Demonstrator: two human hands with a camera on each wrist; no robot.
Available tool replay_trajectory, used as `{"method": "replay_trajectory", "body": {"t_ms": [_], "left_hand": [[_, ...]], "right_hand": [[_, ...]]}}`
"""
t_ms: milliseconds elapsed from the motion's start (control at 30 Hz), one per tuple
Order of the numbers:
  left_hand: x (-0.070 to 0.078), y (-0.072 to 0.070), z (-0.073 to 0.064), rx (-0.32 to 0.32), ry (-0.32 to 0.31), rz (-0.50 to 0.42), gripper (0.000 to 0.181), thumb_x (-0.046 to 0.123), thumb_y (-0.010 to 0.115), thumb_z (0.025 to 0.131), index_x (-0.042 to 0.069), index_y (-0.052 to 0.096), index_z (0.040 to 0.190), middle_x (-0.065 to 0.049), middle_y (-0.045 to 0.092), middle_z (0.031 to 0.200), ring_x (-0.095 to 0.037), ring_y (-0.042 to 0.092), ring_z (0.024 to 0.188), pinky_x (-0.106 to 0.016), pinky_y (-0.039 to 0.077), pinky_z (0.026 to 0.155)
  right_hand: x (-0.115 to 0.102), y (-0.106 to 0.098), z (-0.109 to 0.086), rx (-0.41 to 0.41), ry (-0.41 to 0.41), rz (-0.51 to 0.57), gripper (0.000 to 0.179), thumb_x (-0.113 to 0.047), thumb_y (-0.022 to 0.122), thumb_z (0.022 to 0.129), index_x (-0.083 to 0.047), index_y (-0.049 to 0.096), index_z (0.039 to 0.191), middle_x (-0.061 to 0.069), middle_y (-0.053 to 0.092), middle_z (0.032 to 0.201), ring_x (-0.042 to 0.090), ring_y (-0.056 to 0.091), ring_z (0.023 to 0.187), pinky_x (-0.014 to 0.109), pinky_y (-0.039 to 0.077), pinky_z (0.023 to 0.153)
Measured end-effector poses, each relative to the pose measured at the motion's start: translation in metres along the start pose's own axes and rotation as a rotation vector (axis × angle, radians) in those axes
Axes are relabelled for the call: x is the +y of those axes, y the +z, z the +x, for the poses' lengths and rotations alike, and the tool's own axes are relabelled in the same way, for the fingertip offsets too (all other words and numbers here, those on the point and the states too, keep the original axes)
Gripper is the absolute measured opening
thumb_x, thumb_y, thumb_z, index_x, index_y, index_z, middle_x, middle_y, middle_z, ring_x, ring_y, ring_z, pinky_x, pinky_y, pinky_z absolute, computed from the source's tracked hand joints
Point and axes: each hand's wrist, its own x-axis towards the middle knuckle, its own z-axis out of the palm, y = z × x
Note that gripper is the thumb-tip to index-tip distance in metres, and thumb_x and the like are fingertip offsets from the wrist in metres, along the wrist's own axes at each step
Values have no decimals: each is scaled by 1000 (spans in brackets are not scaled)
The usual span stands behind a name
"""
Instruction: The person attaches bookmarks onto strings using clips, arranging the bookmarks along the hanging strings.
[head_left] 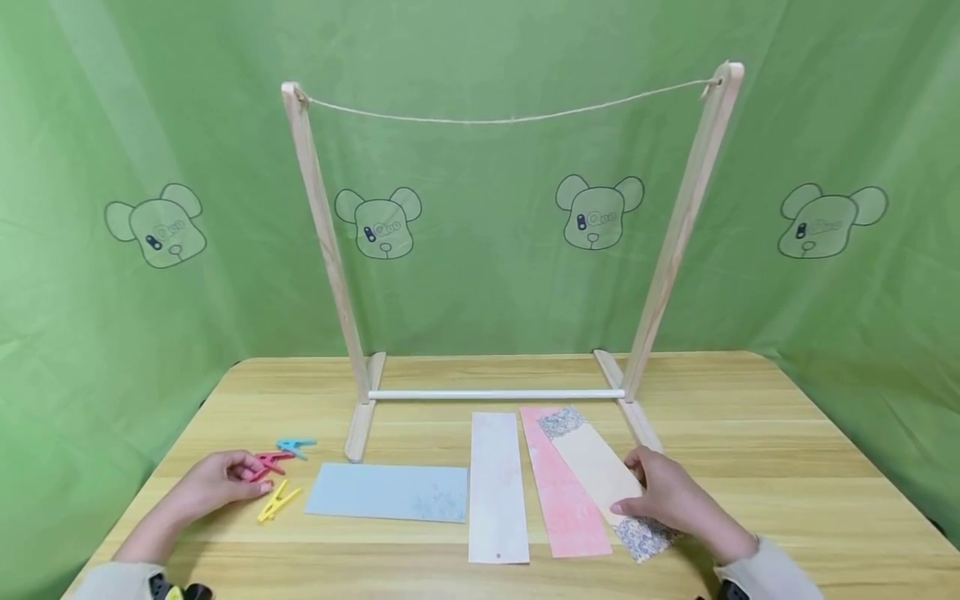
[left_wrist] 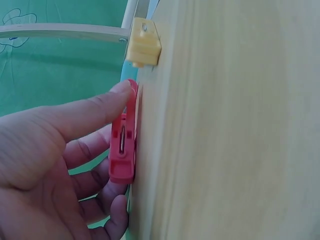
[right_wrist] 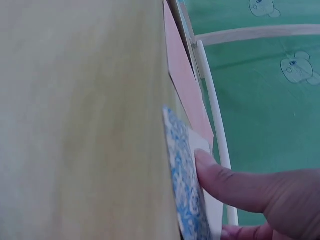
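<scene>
At the table's left side, my left hand (head_left: 213,483) pinches a red clothespin (left_wrist: 122,155) between thumb and fingers, close against the tabletop. A blue clothespin (head_left: 296,445) lies just behind it and a yellow clothespin (head_left: 277,502) just in front. My right hand (head_left: 670,495) grips a cream paper strip (head_left: 588,462) with blue floral ends by its long edges, thumb on the near side. That strip lies slanted, its far end overlapping a pink strip (head_left: 573,521). In the right wrist view the thumb presses beside the floral band (right_wrist: 185,175).
A white strip (head_left: 498,492) lies upright beside the pink one, and a light blue strip (head_left: 375,492) lies crosswise to its left. Behind them stands a wooden frame (head_left: 330,242) with a white crossbar (head_left: 495,394) and a sagging string (head_left: 465,122). Green curtain (head_left: 480,292) surrounds the table.
</scene>
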Motion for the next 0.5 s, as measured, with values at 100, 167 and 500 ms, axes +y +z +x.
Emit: {"method": "replay_trajectory", "body": {"t_ms": [100, 167, 500], "left_hand": [[1, -2, 0, -5, 5, 1, 35, 24, 77, 78, -2, 63, 97, -5, 60, 84, -15, 52, 74, -23, 47, 64], [2, -3, 0, -9, -3, 3, 35, 24, 75, 79, -3, 63, 98, -5, 60, 84, -15, 52, 75, -22, 47, 64], [-4, -11, -1, -73, 40, -38, 32, 21, 70, 85, -6, 63, 100, -6, 63, 85, -11, 55, 72, -22, 51, 62]], "right_hand": [[5, -2, 1, -5, -18, 27, 45, -16, 84, 66, 2, 54, 94, 3, 48, 75, 14, 41, 66, 23, 38, 54], [8, -4, 3, -14, -37, 47, 39, -15, 83, 67, -1, 54, 89, 2, 47, 74, 13, 40, 65, 22, 38, 54], [25, -20, 14, -241, -39, 381, 19, -7, 67, 85, 8, 61, 94, 4, 57, 75, 10, 52, 64, 21, 49, 53]]}}
